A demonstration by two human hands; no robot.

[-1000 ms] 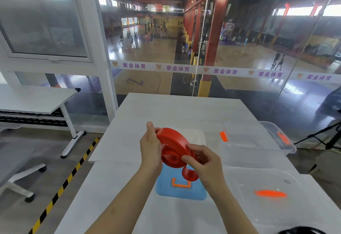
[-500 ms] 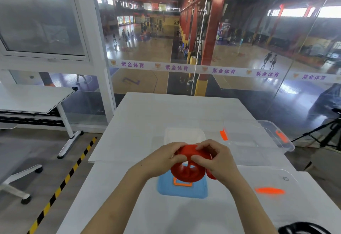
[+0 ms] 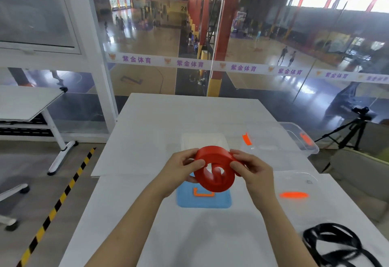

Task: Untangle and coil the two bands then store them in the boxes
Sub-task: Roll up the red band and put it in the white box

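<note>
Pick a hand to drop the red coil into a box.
Right, probably. Both hands, left and right, grip the red band, but the clear box and its lid sit on the right side of the table.

**Glass-walled room above a sports hall**

White rectangular desk (image 3: 189,115), far edge near a glass wall (image 3: 273,35) bearing a white strip with purple lettering (image 3: 242,68). Beyond it: glossy wooden court floor (image 3: 151,41), red steel column (image 3: 221,35), bright high windows (image 3: 357,4). Left: white-framed window (image 3: 37,14), second white table (image 3: 23,100), yellow-black floor tape (image 3: 61,199). Right: black tripod (image 3: 353,127).
</note>
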